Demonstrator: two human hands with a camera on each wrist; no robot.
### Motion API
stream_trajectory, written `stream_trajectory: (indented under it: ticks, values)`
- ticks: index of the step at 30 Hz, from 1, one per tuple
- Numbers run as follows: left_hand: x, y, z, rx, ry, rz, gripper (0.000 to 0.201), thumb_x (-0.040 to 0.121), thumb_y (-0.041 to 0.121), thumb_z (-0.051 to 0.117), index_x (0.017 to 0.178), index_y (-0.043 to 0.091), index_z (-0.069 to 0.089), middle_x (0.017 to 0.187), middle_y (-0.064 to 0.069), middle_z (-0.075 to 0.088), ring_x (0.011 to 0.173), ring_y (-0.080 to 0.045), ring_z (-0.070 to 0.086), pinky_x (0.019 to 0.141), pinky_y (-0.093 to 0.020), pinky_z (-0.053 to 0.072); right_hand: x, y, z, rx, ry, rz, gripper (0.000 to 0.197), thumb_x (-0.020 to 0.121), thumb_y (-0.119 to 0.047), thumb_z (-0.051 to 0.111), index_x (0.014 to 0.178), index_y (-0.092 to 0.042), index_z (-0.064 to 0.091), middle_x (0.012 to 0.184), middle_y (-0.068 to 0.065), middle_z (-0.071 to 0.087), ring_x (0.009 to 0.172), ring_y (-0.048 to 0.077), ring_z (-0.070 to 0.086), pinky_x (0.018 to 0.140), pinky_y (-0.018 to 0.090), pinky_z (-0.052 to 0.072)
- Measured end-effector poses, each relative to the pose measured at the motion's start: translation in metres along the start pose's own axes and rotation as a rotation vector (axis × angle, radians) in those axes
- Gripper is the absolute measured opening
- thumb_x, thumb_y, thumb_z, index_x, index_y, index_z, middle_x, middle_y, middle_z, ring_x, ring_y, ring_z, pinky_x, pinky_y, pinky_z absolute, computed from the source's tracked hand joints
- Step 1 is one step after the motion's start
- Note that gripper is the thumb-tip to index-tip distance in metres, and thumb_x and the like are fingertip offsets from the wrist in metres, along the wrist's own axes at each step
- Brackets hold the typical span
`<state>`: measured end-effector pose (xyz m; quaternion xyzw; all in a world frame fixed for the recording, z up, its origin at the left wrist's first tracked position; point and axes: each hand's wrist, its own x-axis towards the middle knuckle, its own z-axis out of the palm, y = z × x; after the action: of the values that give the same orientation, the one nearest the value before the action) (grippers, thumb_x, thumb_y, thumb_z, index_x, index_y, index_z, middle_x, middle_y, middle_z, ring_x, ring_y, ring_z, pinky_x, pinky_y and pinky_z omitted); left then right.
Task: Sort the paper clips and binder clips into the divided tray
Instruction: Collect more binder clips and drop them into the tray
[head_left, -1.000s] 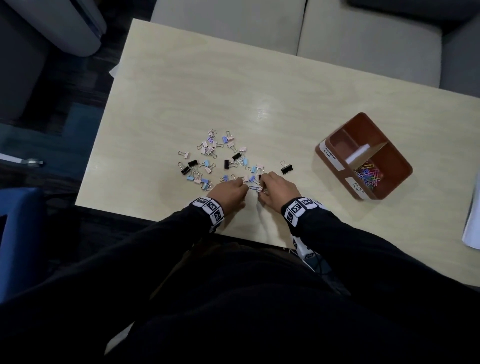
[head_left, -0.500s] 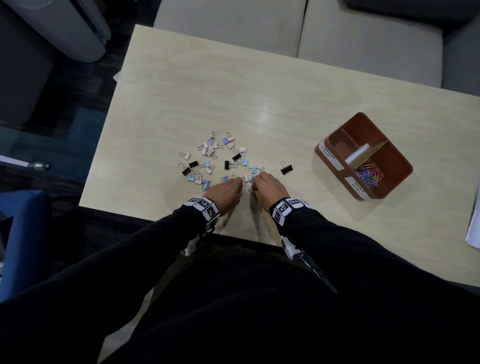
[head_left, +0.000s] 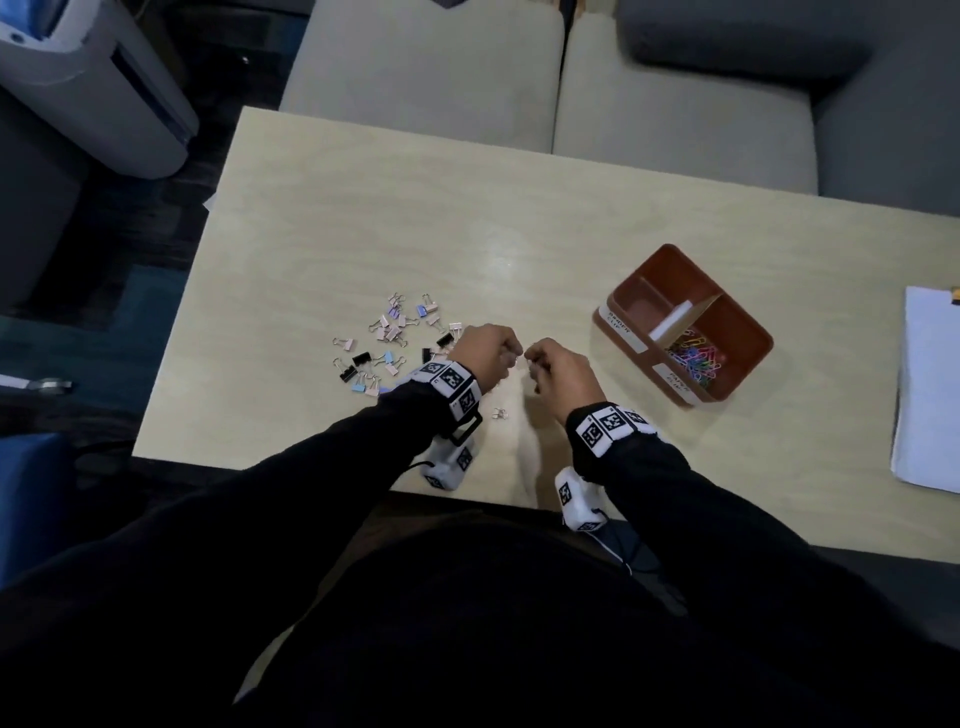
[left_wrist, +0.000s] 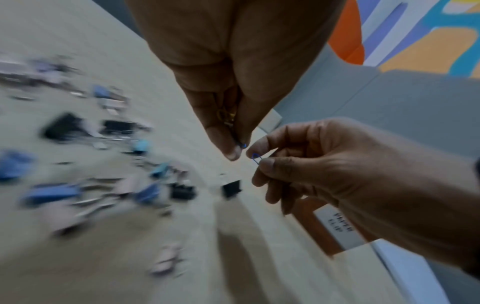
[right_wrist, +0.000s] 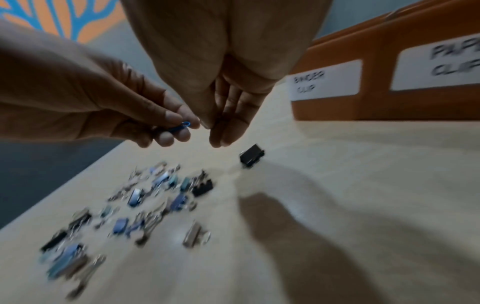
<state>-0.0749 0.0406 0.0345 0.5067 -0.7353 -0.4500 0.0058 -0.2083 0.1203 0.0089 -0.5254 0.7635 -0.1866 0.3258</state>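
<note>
While both hands hang close together just above the tabletop (head_left: 519, 234), the left hand (head_left: 485, 353) pinches a blue paper clip (right_wrist: 182, 125) and the right hand (head_left: 558, 369) pinches a second blue paper clip (left_wrist: 255, 158). Binder clips (head_left: 389, 338) lie to the left. The brown tray (head_left: 737, 322) sits to the right. A grey sofa (head_left: 426, 67) stands far behind.

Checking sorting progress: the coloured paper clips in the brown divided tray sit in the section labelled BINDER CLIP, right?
No. The coloured paper clips sit in the section of the brown divided tray labelled PAPER CLIP, as the head view shows.
</note>
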Motion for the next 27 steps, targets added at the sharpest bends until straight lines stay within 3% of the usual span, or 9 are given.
stream_trajectory:
  ticks: [5,7,11,16,18,20,23,27]
  values:
    - [0.021,0.063,0.012,-0.028,-0.044,0.138,0.022,0.090,-0.001,0.048,0.099,0.003,0.068,0.080,-0.006,0.066,0.055,-0.011,0.060,0.049,-0.012,0.046,-0.011,0.026,-0.047,0.076,0.188,0.055,0.016,0.091,-0.003,0.053,0.097,-0.014,0.064,0.086,0.006,0.069,0.078,0.024,0.067,0.075,0.044,0.057]
    - [0.027,0.093,0.019,-0.005,-0.064,0.191,0.018,0.089,0.000,0.048,0.096,0.005,0.065,0.078,-0.005,0.064,0.055,-0.015,0.060,0.043,-0.011,0.041,-0.018,0.036,-0.064,0.088,0.251,0.096,0.015,0.092,-0.004,0.054,0.098,-0.013,0.064,0.085,0.007,0.070,0.074,0.023,0.068,0.074,0.044,0.057]
    - [0.038,0.148,0.038,0.100,-0.108,0.324,0.015,0.084,0.003,0.051,0.092,0.010,0.062,0.087,-0.007,0.069,0.076,-0.024,0.064,0.064,-0.025,0.049,-0.029,0.057,-0.097,0.082,0.383,0.186,0.010,0.092,-0.010,0.058,0.099,-0.013,0.064,0.094,0.011,0.072,0.084,0.027,0.067,0.078,0.038,0.055]
    - [0.051,0.194,0.070,0.216,-0.148,0.380,0.019,0.087,0.003,0.049,0.085,0.021,0.055,0.090,-0.003,0.065,0.078,-0.022,0.059,0.066,-0.028,0.047,-0.040,0.086,-0.131,0.095,0.577,0.344,0.020,0.085,0.000,0.053,0.093,-0.008,0.070,0.095,0.011,0.072,0.089,0.029,0.066,0.078,0.033,0.051]
    - [0.055,0.202,0.081,0.258,-0.186,0.394,0.022,0.085,-0.001,0.047,0.086,0.020,0.053,0.092,-0.007,0.066,0.082,-0.026,0.063,0.072,-0.033,0.053,-0.042,0.096,-0.140,0.071,0.589,0.411,0.023,0.085,0.001,0.052,0.095,-0.007,0.071,0.098,0.013,0.072,0.092,0.031,0.065,0.079,0.032,0.050]
    - [0.059,0.205,0.092,0.326,-0.210,0.403,0.023,0.085,-0.003,0.046,0.090,0.018,0.053,0.096,-0.010,0.066,0.086,-0.029,0.063,0.070,-0.032,0.049,-0.042,0.104,-0.146,0.038,0.570,0.450,0.024,0.086,0.000,0.052,0.099,-0.007,0.072,0.103,0.015,0.071,0.096,0.032,0.065,0.082,0.033,0.050]
    - [0.063,0.207,0.100,0.402,-0.230,0.395,0.027,0.089,-0.001,0.048,0.111,0.011,0.056,0.107,-0.013,0.064,0.095,-0.030,0.063,0.069,-0.030,0.043,-0.040,0.108,-0.149,-0.018,0.507,0.457,0.025,0.086,0.000,0.053,0.102,-0.007,0.071,0.105,0.017,0.071,0.099,0.032,0.065,0.086,0.034,0.051]
    - [0.065,0.202,0.099,0.413,-0.224,0.410,0.033,0.090,0.000,0.049,0.121,0.014,0.053,0.112,-0.015,0.064,0.096,-0.031,0.064,0.081,-0.035,0.053,-0.037,0.104,-0.151,-0.054,0.471,0.422,0.023,0.087,-0.002,0.054,0.103,-0.009,0.070,0.106,0.018,0.070,0.100,0.034,0.065,0.087,0.040,0.053]
